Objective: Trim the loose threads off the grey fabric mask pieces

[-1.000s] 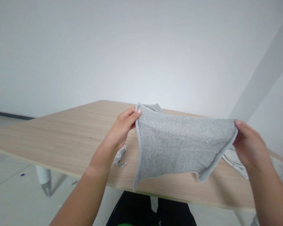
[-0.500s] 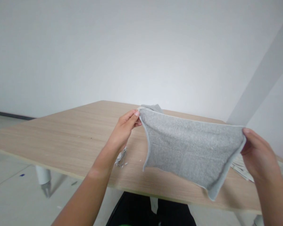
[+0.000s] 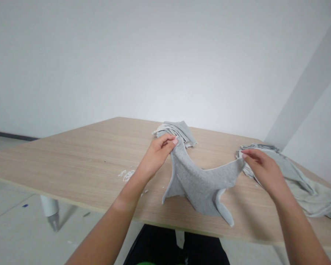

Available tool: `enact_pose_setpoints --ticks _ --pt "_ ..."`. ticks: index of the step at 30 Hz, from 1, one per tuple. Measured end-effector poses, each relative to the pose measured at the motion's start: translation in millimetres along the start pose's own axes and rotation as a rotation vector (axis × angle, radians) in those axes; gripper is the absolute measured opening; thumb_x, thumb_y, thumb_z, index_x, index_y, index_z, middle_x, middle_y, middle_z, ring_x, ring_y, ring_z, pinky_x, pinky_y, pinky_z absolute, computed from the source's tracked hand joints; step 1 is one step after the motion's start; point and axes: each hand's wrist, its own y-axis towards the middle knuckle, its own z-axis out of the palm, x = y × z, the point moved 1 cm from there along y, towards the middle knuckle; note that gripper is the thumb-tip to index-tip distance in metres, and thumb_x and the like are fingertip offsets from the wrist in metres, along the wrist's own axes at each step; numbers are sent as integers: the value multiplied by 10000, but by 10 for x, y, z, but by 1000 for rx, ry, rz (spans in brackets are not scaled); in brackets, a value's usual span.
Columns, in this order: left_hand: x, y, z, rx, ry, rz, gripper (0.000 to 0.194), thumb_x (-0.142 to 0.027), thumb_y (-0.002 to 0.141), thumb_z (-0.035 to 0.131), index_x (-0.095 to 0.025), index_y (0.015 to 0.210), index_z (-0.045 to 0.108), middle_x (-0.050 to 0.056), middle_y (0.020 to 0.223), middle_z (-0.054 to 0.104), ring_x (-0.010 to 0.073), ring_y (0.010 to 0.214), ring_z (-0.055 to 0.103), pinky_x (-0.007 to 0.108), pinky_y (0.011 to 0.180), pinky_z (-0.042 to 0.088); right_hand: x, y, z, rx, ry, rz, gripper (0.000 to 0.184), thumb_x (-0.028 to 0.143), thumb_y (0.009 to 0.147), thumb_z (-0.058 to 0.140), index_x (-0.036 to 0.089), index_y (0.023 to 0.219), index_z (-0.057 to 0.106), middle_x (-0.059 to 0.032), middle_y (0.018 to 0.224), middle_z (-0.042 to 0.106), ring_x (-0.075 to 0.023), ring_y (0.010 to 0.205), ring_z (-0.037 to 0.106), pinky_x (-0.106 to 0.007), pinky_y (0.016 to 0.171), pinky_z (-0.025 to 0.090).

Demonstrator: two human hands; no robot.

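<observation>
1 grey cloth (image 3: 201, 187) sags between the left hand (image 3: 157, 154) and right hand (image 3: 262, 169), each pinching an upper corner

Left hand (image 3: 157, 154), right hand (image 3: 264, 168) and forearms (image 3: 118, 213) bare — black lap clothing (image 3: 160, 246), sliver of green (image 3: 145, 263).

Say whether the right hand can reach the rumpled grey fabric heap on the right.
Likely yes: the right hand appears close to the rumpled grey fabric heap, nothing visibly between, though it pinches a pale-edged grey cloth's corner.
</observation>
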Motion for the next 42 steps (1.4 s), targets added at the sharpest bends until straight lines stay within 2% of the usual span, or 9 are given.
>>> enact_pose_setpoints --ticks 2,6,8,13,17,21,30,38,42 --pt "-6 -19 75 35 24 16 285 -472 907 658 -198 951 722 14 854 663 182 814 583 286 764 480 348 -108 175 99 -1 -123 271 475 880 714 303 1079 778 -47 1120 743 -247 1048 682 -446 992 534" --pt "-44 -88 214 145 61 47 289 -452 950 618 -181 974 714 11 833 649 165 775 556 265 721 452 1026 -321 539 492 187 -232 341 475 974 639 306 1259 718 -62 1279 710 -247 1172 669 -428 1055 520" --pt "-56 -132 268 214 57 62 294 -444 972 597 -172 991 705 10 824 644 155 763 548 255 708 443 1219 -354 681 530 254 -275 352 463 990 632 296 1291 701 -64 1306 703 -242 1190 664 -414 1064 514" --pt "-50 -217 346 300 33 66 279 -417 996 565 -170 968 692 19 849 665 152 784 572 249 715 455 1264 -272 881 488 331 -307 239 412 995 630 277 1151 752 -38 1144 761 -219 1056 714 -362 984 533" --pt "-34 -247 384 281 52 26 253 -388 984 571 -172 949 700 7 797 654 143 724 566 243 671 446 1185 -216 871 476 241 -296 211 385 1003 599 252 1024 761 -28 1001 775 -210 935 721 -332 888 529" --pt "-16 -258 430 231 136 24 216 -335 972 561 -179 993 709 12 812 681 148 723 586 241 657 439 1121 -186 842 501 220 -268 229 401 1014 569 234 1030 725 -40 986 765 -206 912 706 -310 810 515" --pt "12 -194 376 -26 524 120 249 -149 885 511 -221 1002 718 14 926 740 186 842 639 282 803 467 1009 124 626 41 252 -255 261 469 1001 574 222 1042 650 -33 932 695 -197 879 675 -346 855 538" --pt "132 -110 25 -41 566 144 307 -153 870 511 -236 1090 708 33 1066 757 233 978 673 322 878 480 710 450 204 -425 295 -176 278 450 939 619 189 1029 654 -22 907 655 -143 797 636 -309 782 587" --pt "190 -45 -166 54 401 89 252 -223 868 578 -225 1083 709 11 848 704 202 771 619 298 737 480 476 567 -2 -554 305 -93 274 423 865 647 179 987 668 -11 855 648 -120 721 618 -266 688 560"
